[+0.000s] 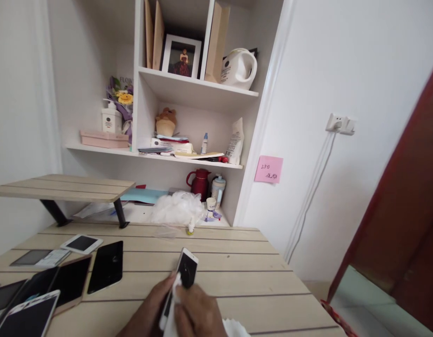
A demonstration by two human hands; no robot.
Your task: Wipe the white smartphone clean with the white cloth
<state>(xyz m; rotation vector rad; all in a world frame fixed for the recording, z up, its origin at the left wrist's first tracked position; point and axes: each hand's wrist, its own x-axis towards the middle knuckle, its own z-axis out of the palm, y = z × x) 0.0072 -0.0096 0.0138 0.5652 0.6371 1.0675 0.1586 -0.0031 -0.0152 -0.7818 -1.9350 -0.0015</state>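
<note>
A white-framed smartphone with a dark screen rests tilted above the wooden desk, near its front edge. My left hand grips the phone's lower left side. My right hand is closed on a white cloth pressed against the phone's lower screen. More white cloth or tissue lies just right of my right hand.
Several phones and tablets lie on the desk's left side, under a small raised shelf. A crumpled plastic bag, red jug and small bottles stand at the back. Wall shelves rise behind; a red door stands at right.
</note>
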